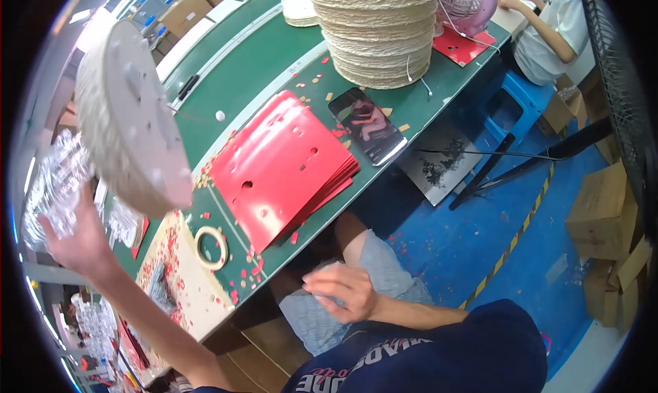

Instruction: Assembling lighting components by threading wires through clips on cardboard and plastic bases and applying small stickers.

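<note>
At the far left, a round white disc [147, 118] with a cream, rope-textured rim stands tilted on edge in the air. Small knobs and holes dot its flat face. A shiny bundle of clear plastic pieces [58, 187] hangs against its back. My left hand [79, 239] grips this piece from behind and below, thumb apart, some fingers hidden by the plastic. Above my lap, my right hand [346, 293] is closed, fingertips pinched together; whatever is between them is too small to make out. Nearest to it on the table lies a stack of red sheets [281, 167] with holes.
On the green table stand a tall stack of rope-rimmed discs [380, 36], a phone [367, 125], a tape roll [210, 247] and a pink fan [466, 2]. Red and tan scraps litter it. Another person [548, 36] works at the far right by a blue stool [517, 105]. Cardboard boxes [603, 208] sit right.
</note>
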`<state>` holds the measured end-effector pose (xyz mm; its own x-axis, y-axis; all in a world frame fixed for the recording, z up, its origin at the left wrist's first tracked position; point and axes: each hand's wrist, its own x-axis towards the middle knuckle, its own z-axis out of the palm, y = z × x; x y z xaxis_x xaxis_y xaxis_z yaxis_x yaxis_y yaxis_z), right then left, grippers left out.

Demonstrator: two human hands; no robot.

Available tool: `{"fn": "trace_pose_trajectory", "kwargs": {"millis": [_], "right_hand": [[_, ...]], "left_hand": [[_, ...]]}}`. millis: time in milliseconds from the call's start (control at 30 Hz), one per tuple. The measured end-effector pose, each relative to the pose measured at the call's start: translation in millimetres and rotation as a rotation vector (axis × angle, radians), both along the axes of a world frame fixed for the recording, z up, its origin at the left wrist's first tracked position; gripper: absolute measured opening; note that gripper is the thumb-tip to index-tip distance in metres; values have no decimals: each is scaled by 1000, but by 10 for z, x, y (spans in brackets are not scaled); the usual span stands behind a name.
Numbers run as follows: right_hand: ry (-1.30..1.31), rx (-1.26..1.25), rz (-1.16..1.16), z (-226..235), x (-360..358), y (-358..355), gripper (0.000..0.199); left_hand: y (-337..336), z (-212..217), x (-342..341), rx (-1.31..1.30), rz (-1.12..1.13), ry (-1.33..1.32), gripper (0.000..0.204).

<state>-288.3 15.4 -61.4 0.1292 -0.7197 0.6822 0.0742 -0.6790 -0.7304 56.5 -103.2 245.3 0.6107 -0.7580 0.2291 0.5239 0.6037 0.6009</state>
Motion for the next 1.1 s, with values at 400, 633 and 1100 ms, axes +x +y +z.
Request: {"fn": "trace_pose_trajectory", "kwargs": {"millis": [400, 633, 1100], "right_hand": [[-481, 293, 372, 1548, 549, -954, 73], [-309, 300, 310, 1907, 71, -866, 63], [154, 558, 235, 1596, -1541, 303, 60]], "left_hand": [[1184, -1039, -944, -44, -52, 389, 71], [1155, -1419, -1395, -161, -307, 695, 66], [2437, -2114, -2833, -134, -864, 1171, 45]]}}
